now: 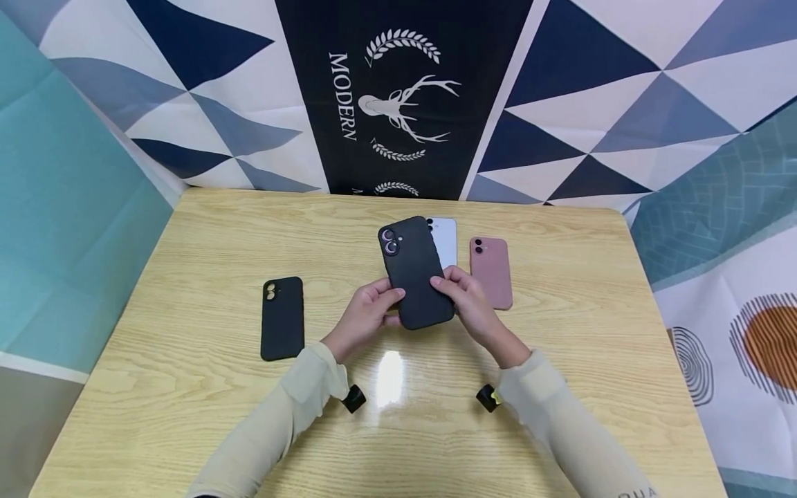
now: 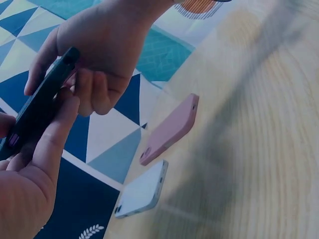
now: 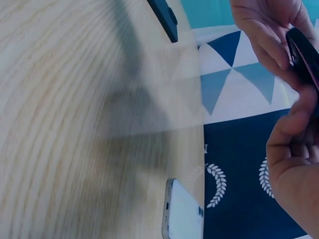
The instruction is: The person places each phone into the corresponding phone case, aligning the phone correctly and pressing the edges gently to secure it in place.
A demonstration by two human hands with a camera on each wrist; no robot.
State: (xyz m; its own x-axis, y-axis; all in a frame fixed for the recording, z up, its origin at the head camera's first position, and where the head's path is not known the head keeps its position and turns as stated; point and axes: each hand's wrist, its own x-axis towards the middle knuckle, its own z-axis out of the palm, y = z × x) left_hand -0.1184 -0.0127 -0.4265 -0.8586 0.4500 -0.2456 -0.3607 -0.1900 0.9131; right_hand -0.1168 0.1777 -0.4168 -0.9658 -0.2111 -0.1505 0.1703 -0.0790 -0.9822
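Observation:
Both hands hold a phone in a black case (image 1: 418,277) above the table, its back and two ringed camera lenses facing up. My left hand (image 1: 369,312) pinches its lower left edge, thumb on the back. On the opposite edge, my right hand (image 1: 471,304) grips it, thumb also on the back. The left wrist view has the black phone (image 2: 37,107) edge-on between the hands. A white phone (image 1: 443,242) lies partly hidden behind it. To the right is a pink phone (image 1: 492,273), camera side up.
On the left of the wooden table (image 1: 187,297) lies a black phone case (image 1: 283,318), with wood colour showing through its camera holes. A patterned cloth (image 1: 398,104) hangs along the back edge. Small black devices (image 1: 354,399) sit by the wrists.

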